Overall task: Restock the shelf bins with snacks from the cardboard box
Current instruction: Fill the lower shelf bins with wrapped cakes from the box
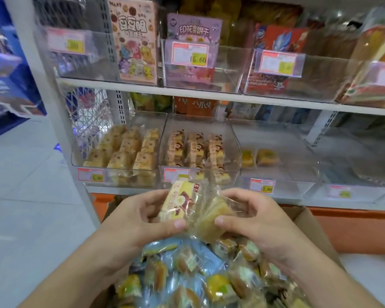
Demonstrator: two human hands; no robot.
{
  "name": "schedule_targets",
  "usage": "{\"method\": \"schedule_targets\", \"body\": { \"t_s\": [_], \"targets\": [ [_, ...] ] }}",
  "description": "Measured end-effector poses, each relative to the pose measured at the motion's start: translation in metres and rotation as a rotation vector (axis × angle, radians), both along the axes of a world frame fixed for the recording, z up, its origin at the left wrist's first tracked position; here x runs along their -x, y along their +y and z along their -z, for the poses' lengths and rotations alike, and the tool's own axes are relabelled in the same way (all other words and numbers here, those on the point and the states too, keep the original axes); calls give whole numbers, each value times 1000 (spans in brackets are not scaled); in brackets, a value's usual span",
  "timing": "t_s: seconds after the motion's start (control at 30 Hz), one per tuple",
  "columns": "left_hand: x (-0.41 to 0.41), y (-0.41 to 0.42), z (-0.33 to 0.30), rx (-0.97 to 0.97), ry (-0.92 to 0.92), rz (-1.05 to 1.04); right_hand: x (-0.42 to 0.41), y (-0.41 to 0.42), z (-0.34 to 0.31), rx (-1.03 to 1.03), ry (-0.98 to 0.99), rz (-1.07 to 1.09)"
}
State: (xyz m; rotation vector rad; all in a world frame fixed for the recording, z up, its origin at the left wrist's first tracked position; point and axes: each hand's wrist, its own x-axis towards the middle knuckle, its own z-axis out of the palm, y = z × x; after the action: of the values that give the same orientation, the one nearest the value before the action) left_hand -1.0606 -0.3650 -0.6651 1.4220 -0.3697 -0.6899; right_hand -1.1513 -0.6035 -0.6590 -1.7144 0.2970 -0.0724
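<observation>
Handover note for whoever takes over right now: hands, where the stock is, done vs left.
Left hand: grips a wrapped cake with a brown-and-yellow label, held above the box.
Right hand: grips a second wrapped cake beside it.
Cardboard box: heaped with mixed wrapped snacks.
Done: lower-shelf left bin and middle bin are well stocked.
Left: the third bin holds only two cakes; the held label seems to match the middle bin's stock.
</observation>
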Motion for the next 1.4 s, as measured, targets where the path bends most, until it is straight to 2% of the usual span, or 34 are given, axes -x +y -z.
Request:
{"method": "schedule_targets", "body": {
  "t_s": [0.13, 0.23, 0.37, 0.47, 0.63, 0.8, 0.93, 1.0, 1.13, 1.3, 1.4],
  "targets": [
    [-8, 0, 8, -63, 57, -164, 3, 3, -11, 176, -119, 60],
    [-8, -6, 14, -33, 172, -183, 2, 11, -9, 313, -253, 164],
    [-6, -16, 6, 167, 344, -134, 2, 24, 1, 424, -336, -39],
    [-7, -16, 5, 194, 303, -166, 0, 29, 7, 238, -357, -184],
    [-7, -15, 6, 134, 211, -232, -7, 37, 10, 172, -424, -78],
    [-8, -10, 4, 165, 181, -211, -13, 35, 18, 89, -355, -32],
    [-8, -7, 5, 148, 158, -201, -13, 30, 14, 233, -302, -123],
    [-9, -5, 7, 139, 149, -201, -11, 28, 11, 242, -292, -152],
    [-10, -3, 6, 115, 144, -208, -11, 29, 8, 280, -329, -79],
    [-11, -2, 5, 70, 140, -218, -10, 29, 6, 493, -345, -18],
    [-14, -2, 6, 23, 154, -206, -10, 30, 2, 646, -293, -84]
  ]
}}
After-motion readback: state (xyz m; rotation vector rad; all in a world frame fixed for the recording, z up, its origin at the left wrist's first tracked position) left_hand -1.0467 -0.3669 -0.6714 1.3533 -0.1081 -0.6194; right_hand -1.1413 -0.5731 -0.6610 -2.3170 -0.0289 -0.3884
